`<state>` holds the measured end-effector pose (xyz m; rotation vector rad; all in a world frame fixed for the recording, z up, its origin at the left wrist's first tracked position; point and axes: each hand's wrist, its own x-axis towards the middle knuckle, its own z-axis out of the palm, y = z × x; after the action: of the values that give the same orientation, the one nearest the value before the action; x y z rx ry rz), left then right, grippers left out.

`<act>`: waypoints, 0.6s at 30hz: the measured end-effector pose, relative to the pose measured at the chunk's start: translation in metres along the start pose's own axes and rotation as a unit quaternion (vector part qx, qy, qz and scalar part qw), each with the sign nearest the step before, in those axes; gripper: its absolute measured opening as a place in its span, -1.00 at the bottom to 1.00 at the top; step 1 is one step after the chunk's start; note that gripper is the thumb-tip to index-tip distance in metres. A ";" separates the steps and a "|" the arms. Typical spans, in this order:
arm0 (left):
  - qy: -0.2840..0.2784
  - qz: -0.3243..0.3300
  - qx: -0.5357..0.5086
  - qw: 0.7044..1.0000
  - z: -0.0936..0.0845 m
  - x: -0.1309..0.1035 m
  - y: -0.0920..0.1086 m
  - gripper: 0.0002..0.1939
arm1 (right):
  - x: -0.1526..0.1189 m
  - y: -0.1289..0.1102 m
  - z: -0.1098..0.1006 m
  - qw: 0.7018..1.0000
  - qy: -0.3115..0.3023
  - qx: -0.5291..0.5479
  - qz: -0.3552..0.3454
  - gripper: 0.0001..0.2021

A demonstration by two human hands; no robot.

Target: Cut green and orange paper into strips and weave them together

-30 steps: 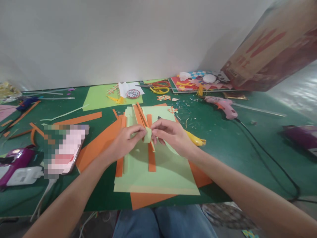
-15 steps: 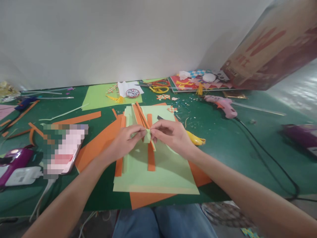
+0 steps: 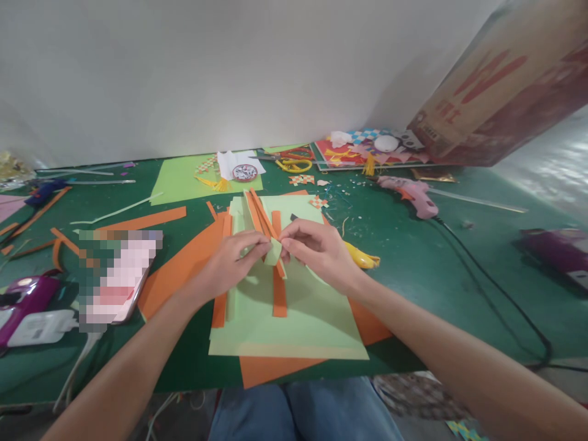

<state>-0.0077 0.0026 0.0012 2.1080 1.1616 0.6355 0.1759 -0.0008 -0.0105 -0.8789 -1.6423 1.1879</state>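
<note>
Between both hands is a small folded light-green paper strip (image 3: 274, 252), raised over the stacked sheets. My left hand (image 3: 241, 260) pinches its left side with thumb and forefinger. On the other side, my right hand (image 3: 316, 248) pinches its right edge, fingers curled. Orange paper strips (image 3: 260, 211) extend from behind the green piece toward the wall; how they join it is hidden by the fingers. Beneath the hands lie light-green sheets (image 3: 316, 324), with one orange strip (image 3: 280, 297) on top and another orange strip (image 3: 219, 309) along the left edge.
A phone (image 3: 124, 275) and a white charger (image 3: 43, 327) are at left. A pink glue gun (image 3: 411, 193) with a black cord rests at right, near a yellow pouch-like item (image 3: 362, 256). Scissors (image 3: 294, 162) and paper scraps lie toward the wall; a paper bag (image 3: 496, 92) stands far right.
The small green piece has tilted between my fingers and shows a more slanted face. Both hands keep nearly the same place and grip.
</note>
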 end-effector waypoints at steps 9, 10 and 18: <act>-0.003 0.000 0.004 1.000 0.000 0.000 0.000 -0.70 | 0.002 -0.005 -0.001 1.000 0.002 0.007 0.020 -0.81; -0.002 0.002 0.005 1.000 0.000 0.000 0.000 -0.70 | 0.002 -0.006 -0.001 1.000 0.000 0.014 0.027 -0.79; -0.006 0.042 0.019 0.999 0.001 0.001 -0.006 -0.73 | 0.008 -0.002 -0.006 0.978 -0.072 0.125 0.152 -0.77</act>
<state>-0.0100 0.0052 -0.0041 2.1990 1.0904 0.6437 0.1787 0.0076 -0.0056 -0.9195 -1.4614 1.6641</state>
